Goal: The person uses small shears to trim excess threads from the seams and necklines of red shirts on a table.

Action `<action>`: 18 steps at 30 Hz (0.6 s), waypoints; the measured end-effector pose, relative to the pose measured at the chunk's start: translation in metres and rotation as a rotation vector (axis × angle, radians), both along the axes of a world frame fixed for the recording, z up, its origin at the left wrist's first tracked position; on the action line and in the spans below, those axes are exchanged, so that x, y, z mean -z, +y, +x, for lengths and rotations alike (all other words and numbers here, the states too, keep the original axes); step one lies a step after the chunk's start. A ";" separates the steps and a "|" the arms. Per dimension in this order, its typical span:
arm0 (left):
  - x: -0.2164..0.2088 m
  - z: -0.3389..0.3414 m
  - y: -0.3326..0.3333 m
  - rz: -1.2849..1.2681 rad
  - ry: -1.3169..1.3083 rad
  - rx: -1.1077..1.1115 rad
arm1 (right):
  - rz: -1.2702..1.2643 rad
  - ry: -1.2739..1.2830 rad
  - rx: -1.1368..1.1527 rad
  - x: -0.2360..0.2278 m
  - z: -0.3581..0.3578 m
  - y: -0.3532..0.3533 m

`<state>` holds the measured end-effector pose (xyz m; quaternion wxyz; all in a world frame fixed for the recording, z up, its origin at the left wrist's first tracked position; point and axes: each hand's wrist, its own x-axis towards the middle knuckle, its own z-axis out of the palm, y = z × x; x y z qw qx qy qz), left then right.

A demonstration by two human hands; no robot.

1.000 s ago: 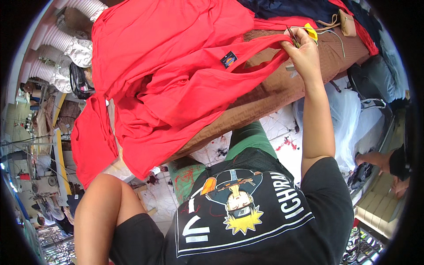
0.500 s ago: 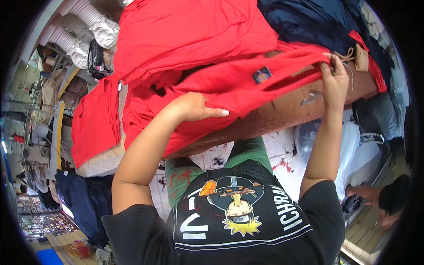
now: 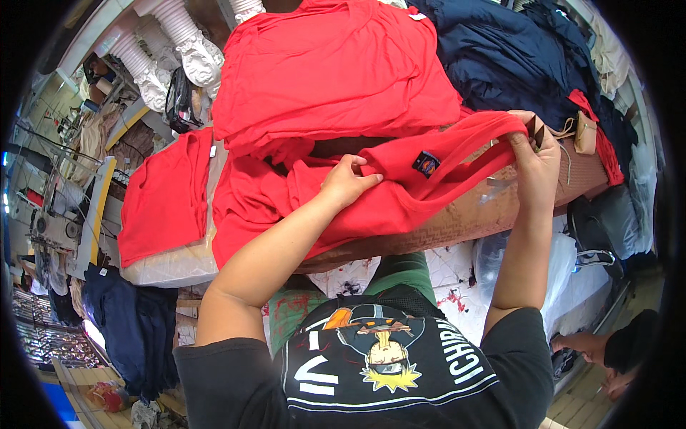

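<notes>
A red shirt [image 3: 400,193] with a small dark label inside its neck lies across the near side of the table, its opening pulled into a long loop. My right hand [image 3: 537,149] grips the loop's far right edge between thumb and fingers, lifting it off the surface. Toward the middle, my left hand [image 3: 349,184] pinches the cloth left of the dark label [image 3: 426,164]. The rest of the shirt lies bunched to the left, partly under my left forearm.
Behind lies a large pile of red garments [image 3: 329,71], with dark blue garments [image 3: 500,53] to its right. A folded red piece [image 3: 168,196] rests at the table's left end. A tan pouch [image 3: 585,136] sits at the right. Another person's hands [image 3: 586,350] show lower right.
My left hand has moved right along the shirt and now pinches its cloth near the label. My right hand keeps its hold on the edge. The view has shifted slightly.
</notes>
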<state>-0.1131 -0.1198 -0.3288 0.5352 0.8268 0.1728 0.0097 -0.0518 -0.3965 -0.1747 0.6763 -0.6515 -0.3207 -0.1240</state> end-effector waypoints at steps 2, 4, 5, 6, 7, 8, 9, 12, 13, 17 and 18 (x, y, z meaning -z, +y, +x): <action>0.004 -0.002 0.001 -0.016 -0.033 -0.026 | 0.033 0.026 -0.020 -0.002 0.000 -0.001; -0.004 -0.004 -0.001 -0.399 -0.076 0.088 | -0.011 0.023 -0.010 -0.002 -0.001 0.000; -0.010 -0.003 0.004 -0.455 -0.156 0.063 | -0.033 0.019 -0.008 -0.004 -0.001 0.002; -0.031 -0.005 0.009 -0.429 -0.202 0.042 | -0.032 0.010 0.028 -0.006 0.000 0.001; -0.055 -0.008 0.013 -0.470 -0.367 -0.014 | -0.030 0.000 0.057 -0.010 0.001 0.001; -0.084 -0.012 0.025 -0.605 -0.417 -0.069 | -0.030 -0.007 0.089 -0.014 0.003 -0.001; -0.124 -0.023 0.041 -0.805 -0.549 -0.057 | 0.054 -0.047 0.145 -0.018 0.010 -0.009; -0.221 -0.068 0.071 -0.601 -1.098 -0.107 | 0.265 0.028 0.166 -0.042 0.022 -0.014; -0.240 -0.081 0.062 -0.466 -1.033 -0.021 | 0.130 0.034 0.213 -0.058 0.021 -0.033; -0.301 -0.140 0.100 0.134 -0.911 -0.054 | 0.141 -0.006 0.200 -0.087 0.029 -0.044; -0.306 -0.143 0.090 0.067 -0.956 -0.178 | 0.172 -0.038 0.205 -0.092 0.024 -0.034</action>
